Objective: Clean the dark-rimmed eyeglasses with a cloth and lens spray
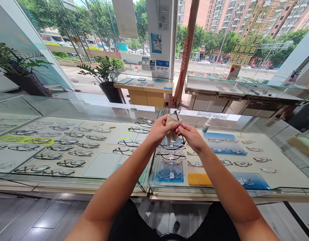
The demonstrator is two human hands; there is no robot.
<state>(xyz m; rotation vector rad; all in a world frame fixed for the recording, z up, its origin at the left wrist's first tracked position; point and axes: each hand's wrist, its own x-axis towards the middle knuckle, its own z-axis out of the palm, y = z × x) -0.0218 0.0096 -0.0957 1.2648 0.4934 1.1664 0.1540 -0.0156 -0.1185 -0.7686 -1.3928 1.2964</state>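
Note:
Above the glass display case, my left hand is closed around a beige cloth, its thumb pressing the folds. The cloth wraps part of a pair of dark-framed eyeglasses, whose thin frame shows above and below it. My right hand pinches the glasses from the right side, fingertips meeting the left thumb. One dark temple hangs down beside the right fingers. The lenses are mostly hidden by the cloth and fingers. Behind my right hand a small white spray bottle stands on the counter glass.
Glass display cases with several rows of eyeglasses run across in front of me. An orange-yellow case lies near the front edge at right. Potted plants and another display counter stand by the window, beside a wooden post.

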